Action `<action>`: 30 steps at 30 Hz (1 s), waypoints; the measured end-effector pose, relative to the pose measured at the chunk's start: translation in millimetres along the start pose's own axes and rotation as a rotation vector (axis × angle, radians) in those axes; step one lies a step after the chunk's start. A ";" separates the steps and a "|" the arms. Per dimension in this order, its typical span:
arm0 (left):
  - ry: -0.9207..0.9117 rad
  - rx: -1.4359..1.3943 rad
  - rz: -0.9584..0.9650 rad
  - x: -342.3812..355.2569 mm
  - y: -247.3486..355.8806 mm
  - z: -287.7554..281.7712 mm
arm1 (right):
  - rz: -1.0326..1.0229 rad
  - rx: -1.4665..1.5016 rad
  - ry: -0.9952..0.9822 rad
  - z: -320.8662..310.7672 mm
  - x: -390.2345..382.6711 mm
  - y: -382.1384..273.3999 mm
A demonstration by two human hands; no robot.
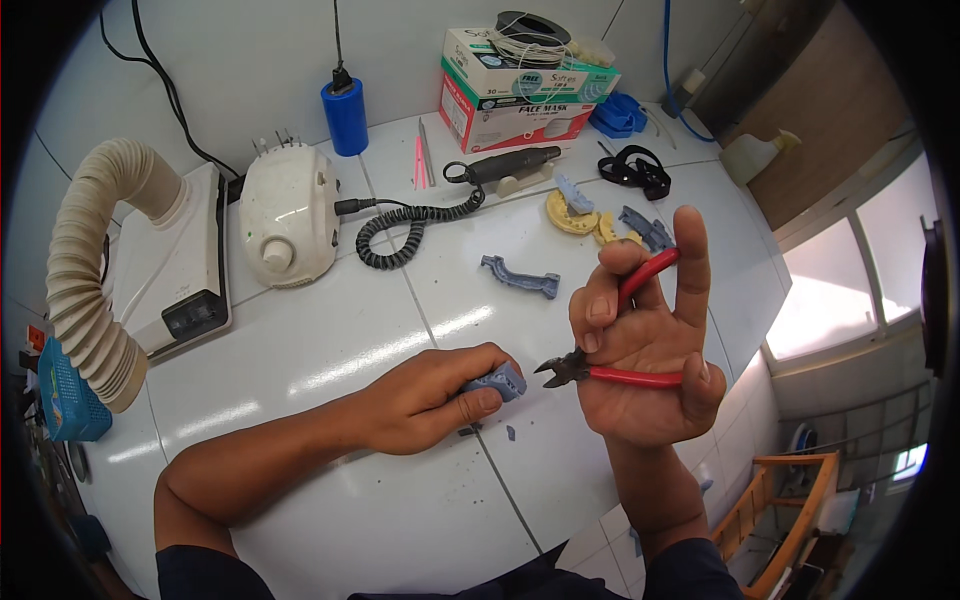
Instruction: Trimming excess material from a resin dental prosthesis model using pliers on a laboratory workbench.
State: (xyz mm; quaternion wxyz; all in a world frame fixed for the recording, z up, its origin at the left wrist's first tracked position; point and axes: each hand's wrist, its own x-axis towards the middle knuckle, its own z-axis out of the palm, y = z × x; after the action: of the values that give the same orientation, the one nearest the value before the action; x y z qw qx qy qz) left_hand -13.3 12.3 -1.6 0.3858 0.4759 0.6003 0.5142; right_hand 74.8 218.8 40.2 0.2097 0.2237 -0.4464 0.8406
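Observation:
My left hand [440,395] rests low on the white tiled worktop [280,410], its fingers closed on a blue-grey moulded piece [492,382]. To its right, my right hand [640,380] is turned palm up, holding red-handled cutting pliers [635,376] with the handles spread apart between the fingers and thumb. The pliers' jaws point left, a short gap from the held piece. Small grey fragments [511,432] lie beside my left hand. A curved blue-grey piece [520,278] lies beyond my hands, and yellow dental casts [570,218] with more blue-grey pieces [645,225] sit farther back.
At left stand a dust extractor [195,260] with ribbed hose [95,220], a blue basket [75,395] and a white drill unit [285,215] with coiled cord. Along the back are a handpiece [515,163], blue cylinder [344,118], stacked boxes [515,125], black strap [635,175] and spray bottle [750,157].

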 end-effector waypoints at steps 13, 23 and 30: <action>-0.025 0.013 0.005 -0.1 -0.7 -3.2 | 0.053 -0.069 0.216 26.3 1.3 4.8; -0.024 -0.031 -0.048 -3.8 1.3 -2.5 | 0.115 -0.136 0.224 31.4 2.9 3.4; -0.016 -0.010 -0.075 -3.0 2.4 -0.9 | 0.119 -0.134 0.371 33.9 5.7 7.2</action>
State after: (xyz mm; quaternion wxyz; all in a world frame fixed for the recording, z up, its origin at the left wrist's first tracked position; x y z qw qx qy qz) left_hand -13.0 9.2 0.8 0.4120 0.4552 0.6119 0.4987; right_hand 72.7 187.4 55.6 0.2526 0.0239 -0.4677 0.8467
